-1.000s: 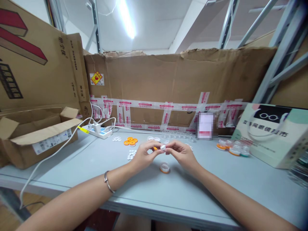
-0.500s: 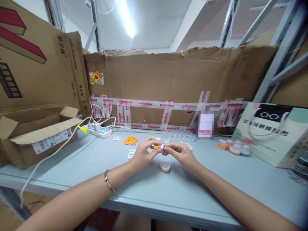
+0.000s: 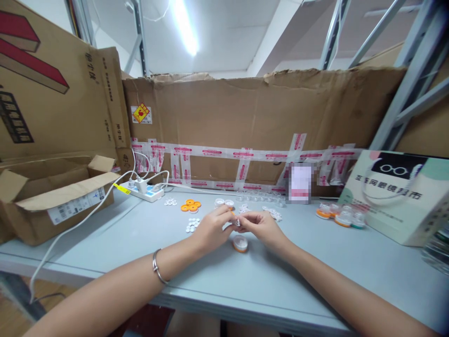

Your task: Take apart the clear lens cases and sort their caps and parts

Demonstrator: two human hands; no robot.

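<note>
My left hand [image 3: 213, 229] and my right hand [image 3: 261, 227] meet over the middle of the grey table [image 3: 115, 243], fingers pinched together round a small white and orange round part [image 3: 235, 220]. Just below them on the table lies a small round orange-rimmed case [image 3: 240, 243]. A metal bangle [image 3: 156, 267] sits on my left wrist. Behind the hands lie orange discs [image 3: 190, 205], small white discs [image 3: 191, 225] and clear caps [image 3: 224, 202].
An open cardboard box [image 3: 52, 196] stands at the left, with a white power strip [image 3: 143, 191] and its cable beside it. A taped cardboard wall [image 3: 252, 126] backs the table. Finished orange and green cases [image 3: 338, 216] and a printed paper bag [image 3: 396, 196] are at the right.
Both hands have sunk a little toward the table and closer to the orange-rimmed case, still pinching the small part between them.
</note>
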